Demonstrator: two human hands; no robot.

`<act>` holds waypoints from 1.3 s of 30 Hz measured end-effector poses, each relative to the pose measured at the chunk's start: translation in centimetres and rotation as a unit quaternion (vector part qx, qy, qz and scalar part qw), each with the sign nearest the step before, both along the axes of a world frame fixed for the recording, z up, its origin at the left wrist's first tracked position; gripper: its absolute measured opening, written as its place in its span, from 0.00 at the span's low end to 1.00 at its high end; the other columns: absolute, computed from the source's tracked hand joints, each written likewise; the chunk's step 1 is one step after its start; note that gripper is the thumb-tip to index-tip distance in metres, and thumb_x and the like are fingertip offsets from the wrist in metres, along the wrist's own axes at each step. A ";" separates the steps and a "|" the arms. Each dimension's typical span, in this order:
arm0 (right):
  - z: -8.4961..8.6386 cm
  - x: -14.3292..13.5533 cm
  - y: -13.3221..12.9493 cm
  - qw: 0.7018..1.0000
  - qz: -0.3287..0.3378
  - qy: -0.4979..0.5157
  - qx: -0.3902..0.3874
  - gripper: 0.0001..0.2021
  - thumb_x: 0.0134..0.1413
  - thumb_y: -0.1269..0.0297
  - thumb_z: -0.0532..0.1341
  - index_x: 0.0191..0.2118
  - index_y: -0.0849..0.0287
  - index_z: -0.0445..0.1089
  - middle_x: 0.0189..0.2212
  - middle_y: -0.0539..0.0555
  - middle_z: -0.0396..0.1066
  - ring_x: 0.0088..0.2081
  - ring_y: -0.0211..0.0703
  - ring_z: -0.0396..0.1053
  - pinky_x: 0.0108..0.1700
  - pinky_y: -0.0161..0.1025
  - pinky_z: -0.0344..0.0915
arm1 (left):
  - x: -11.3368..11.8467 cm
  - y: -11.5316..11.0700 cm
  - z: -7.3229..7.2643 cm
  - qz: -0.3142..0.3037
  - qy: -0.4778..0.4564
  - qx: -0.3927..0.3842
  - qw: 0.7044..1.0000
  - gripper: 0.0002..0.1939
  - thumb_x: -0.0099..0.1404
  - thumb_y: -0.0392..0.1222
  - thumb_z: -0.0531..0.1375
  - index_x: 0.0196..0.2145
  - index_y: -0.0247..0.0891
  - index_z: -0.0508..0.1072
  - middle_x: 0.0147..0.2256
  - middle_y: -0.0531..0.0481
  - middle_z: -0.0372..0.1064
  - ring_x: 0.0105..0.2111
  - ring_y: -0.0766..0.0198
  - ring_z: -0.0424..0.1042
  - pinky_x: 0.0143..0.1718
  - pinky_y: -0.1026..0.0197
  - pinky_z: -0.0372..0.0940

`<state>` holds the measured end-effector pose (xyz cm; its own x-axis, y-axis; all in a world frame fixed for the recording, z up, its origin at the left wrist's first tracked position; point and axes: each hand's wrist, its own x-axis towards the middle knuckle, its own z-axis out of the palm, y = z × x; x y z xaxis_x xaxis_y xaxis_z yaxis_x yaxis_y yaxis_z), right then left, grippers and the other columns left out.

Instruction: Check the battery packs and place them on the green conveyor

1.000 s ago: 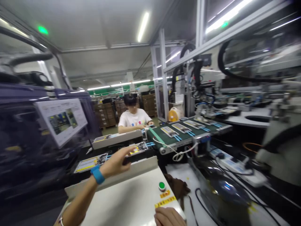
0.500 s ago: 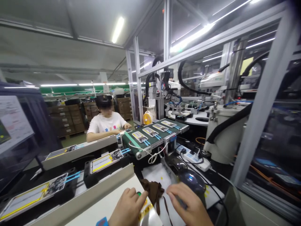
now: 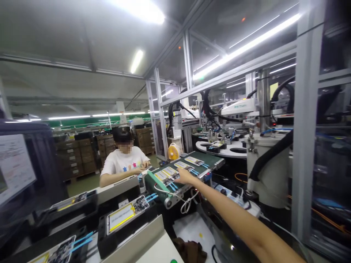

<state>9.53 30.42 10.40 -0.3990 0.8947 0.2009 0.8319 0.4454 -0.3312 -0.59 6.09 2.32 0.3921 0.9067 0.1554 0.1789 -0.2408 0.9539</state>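
Note:
My right hand (image 3: 184, 176) reaches out over the green conveyor belt (image 3: 211, 163). Its fingers close around the circuit-board end of a flat unit with a pale battery (image 3: 169, 171), and the hand covers part of it. Close against this unit, on the left, lies a similar one (image 3: 162, 176) with blue strips (image 3: 172, 187). Two more, a nearer one (image 3: 183, 165) and a farther one (image 3: 194, 160), rest on the belt beyond my hand. My left hand is out of view.
Black fixtures (image 3: 102, 233) at the left hold a yellow-edged battery unit (image 3: 123, 215) and others like it. A person (image 3: 124, 160) sits across the line. Brown cloth (image 3: 189, 250), a power strip (image 3: 227, 193) and cables lie below the belt. A metal frame (image 3: 304, 146) stands at right.
My right hand has moved forward from the bench to the belt. My left hand has left the view. Two units on the belt now sit closer together. The view has tilted upward.

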 end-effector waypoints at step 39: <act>-2.3 9.4 -28.4 0.943 0.180 0.237 0.148 0.23 0.55 0.75 0.55 0.56 0.54 0.60 0.52 0.59 0.68 0.54 0.46 0.65 0.56 0.46 0.64 | 0.0 -9.6 1.2 0.003 -0.342 -0.290 0.894 0.25 0.54 0.49 0.67 0.44 0.38 0.63 0.29 0.44 0.76 0.27 0.49 0.77 0.29 0.53 0.68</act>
